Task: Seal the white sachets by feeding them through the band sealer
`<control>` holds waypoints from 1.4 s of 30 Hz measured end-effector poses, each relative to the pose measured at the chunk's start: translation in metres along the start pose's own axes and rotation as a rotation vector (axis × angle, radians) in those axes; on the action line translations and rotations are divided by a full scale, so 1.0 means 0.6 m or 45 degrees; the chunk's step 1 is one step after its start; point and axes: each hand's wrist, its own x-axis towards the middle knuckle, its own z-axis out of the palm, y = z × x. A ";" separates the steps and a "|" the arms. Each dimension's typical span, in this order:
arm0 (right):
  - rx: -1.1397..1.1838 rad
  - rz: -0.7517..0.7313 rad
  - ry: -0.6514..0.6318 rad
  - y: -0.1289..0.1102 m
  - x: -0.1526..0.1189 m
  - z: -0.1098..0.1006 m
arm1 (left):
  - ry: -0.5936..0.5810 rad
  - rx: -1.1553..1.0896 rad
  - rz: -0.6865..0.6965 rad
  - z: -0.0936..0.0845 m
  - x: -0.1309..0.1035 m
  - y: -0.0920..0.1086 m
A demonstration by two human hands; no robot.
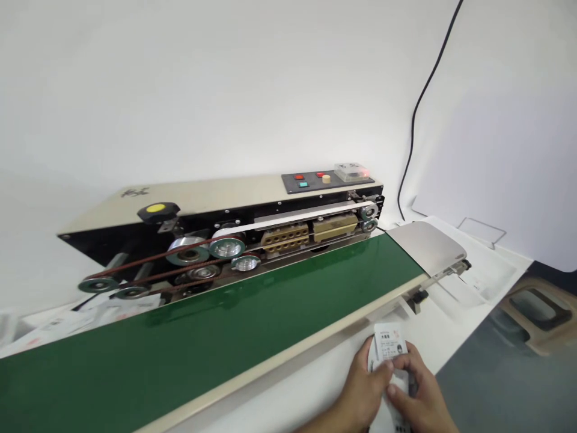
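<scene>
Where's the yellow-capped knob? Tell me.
Left of centre in the head view, the yellow-capped knob sits at the front of the band sealer, above a metal pulley.

White packet, dark print, faint reddish marks; gripped between both hands, lower part partly covered.
</scene>
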 end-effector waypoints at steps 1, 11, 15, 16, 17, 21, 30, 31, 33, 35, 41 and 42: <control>0.032 0.016 -0.016 0.000 -0.002 -0.002 | -0.008 0.013 -0.009 0.002 -0.001 0.004; -0.075 -0.041 -0.105 0.015 -0.004 -0.008 | 0.190 -0.066 -0.162 0.003 0.009 0.006; -0.061 -0.024 -0.111 0.013 -0.004 -0.007 | 0.151 -0.016 -0.123 0.006 0.012 0.007; -0.027 0.000 -0.089 0.011 -0.004 -0.008 | 0.146 -0.021 -0.125 0.007 0.012 0.008; 0.002 0.035 -0.075 0.008 -0.005 -0.008 | 0.148 -0.030 -0.135 0.009 0.011 0.009; 0.053 0.157 -0.073 -0.008 -0.004 -0.012 | 0.163 -0.023 -0.136 0.014 0.010 0.013; -0.098 0.015 -0.328 -0.026 -0.003 -0.031 | 0.180 -0.095 -0.200 0.015 0.008 0.009; -0.130 -0.008 -0.373 -0.031 -0.002 -0.033 | 0.189 -0.095 -0.208 0.014 0.009 0.008; -0.168 -0.020 -0.440 -0.039 0.000 -0.034 | 0.189 -0.086 -0.211 0.012 0.009 0.006; -0.195 0.006 -0.466 -0.046 0.001 -0.034 | 0.178 -0.071 -0.197 0.012 0.009 0.006; -0.255 0.165 -0.410 -0.044 -0.002 -0.032 | 0.201 -0.082 -0.207 0.017 0.007 0.011; -0.243 0.186 -0.392 -0.043 -0.003 -0.031 | 0.221 -0.097 -0.224 0.018 0.008 0.010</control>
